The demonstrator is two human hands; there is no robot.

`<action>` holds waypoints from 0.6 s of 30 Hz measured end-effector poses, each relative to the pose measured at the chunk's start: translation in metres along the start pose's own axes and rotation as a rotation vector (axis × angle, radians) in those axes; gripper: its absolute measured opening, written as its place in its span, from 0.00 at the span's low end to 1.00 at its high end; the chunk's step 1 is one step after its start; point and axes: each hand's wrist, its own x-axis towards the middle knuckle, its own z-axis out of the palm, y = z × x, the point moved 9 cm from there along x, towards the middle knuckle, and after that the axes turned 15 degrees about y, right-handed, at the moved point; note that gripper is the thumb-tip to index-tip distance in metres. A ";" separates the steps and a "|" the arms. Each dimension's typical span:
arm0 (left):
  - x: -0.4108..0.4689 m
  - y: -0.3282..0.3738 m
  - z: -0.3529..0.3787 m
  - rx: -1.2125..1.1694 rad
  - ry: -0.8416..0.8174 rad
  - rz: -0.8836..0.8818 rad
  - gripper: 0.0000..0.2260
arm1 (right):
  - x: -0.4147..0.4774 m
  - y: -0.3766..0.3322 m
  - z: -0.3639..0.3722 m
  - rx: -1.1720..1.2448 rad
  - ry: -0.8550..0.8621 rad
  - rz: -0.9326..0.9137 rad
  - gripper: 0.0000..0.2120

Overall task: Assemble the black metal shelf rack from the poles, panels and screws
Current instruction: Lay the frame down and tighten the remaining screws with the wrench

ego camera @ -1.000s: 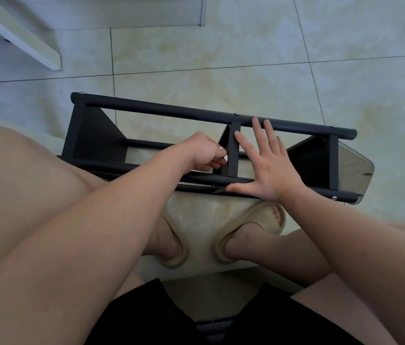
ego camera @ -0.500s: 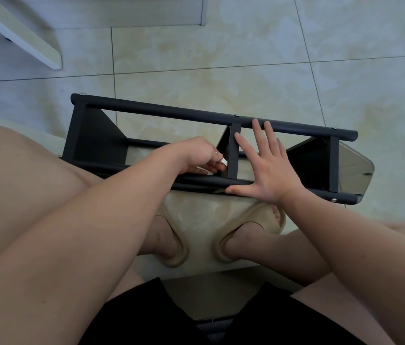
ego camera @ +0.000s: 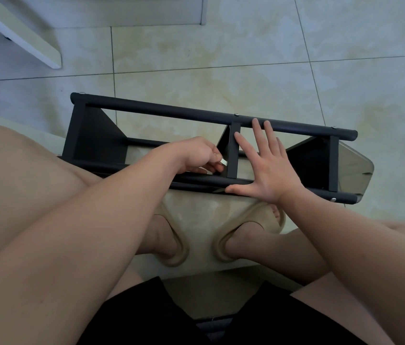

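The black shelf rack (ego camera: 211, 145) is lying on its side on the tiled floor (ego camera: 246, 58), just beyond the person's sandalled feet (ego camera: 246, 235), with its three panels standing on edge between the long poles.

Taking the middle panel (ego camera: 232, 150) as the landmark: the left hand (ego camera: 196, 155) is curling just to its left, its grip pinching something small and pale against the panel's lower corner. I am guessing a screw or a small tool; it is too small to tell. The right hand (ego camera: 268, 168) is lying just to the panel's right, fingers spread flat, thumb resting along the near pole (ego camera: 146, 174).

What worries me is that the flat palm is only pressing, not gripping. If the left hand is twisting hard, the rack could be rolling on its round poles, the joint slipping out of line, and the small piece dropping to the floor under the frame.
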 end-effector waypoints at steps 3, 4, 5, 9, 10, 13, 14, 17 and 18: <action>0.002 -0.001 -0.001 0.025 0.000 0.010 0.10 | 0.000 0.000 0.001 0.001 -0.001 0.001 0.57; 0.002 -0.001 -0.001 0.033 -0.001 0.015 0.10 | 0.000 0.000 0.001 0.000 0.000 0.000 0.57; 0.002 -0.001 -0.001 0.038 -0.003 0.019 0.10 | 0.000 0.000 0.001 0.000 0.001 -0.001 0.57; 0.002 -0.002 0.000 0.040 -0.025 0.032 0.10 | 0.000 0.000 0.000 0.003 0.012 -0.004 0.57; 0.001 -0.002 0.000 0.046 -0.029 0.037 0.10 | 0.000 0.000 0.000 0.001 0.013 -0.004 0.57; 0.001 -0.002 0.000 0.078 -0.032 0.059 0.10 | 0.000 0.001 0.000 -0.008 0.007 -0.003 0.57; 0.001 -0.002 0.000 0.088 -0.032 0.066 0.10 | 0.000 0.001 0.000 -0.009 0.005 -0.003 0.57; 0.000 -0.002 0.000 0.112 -0.035 0.078 0.10 | 0.000 0.000 0.000 -0.002 0.005 0.001 0.57; 0.000 -0.001 0.000 0.120 -0.035 0.083 0.10 | 0.000 0.000 0.000 -0.001 0.005 0.000 0.57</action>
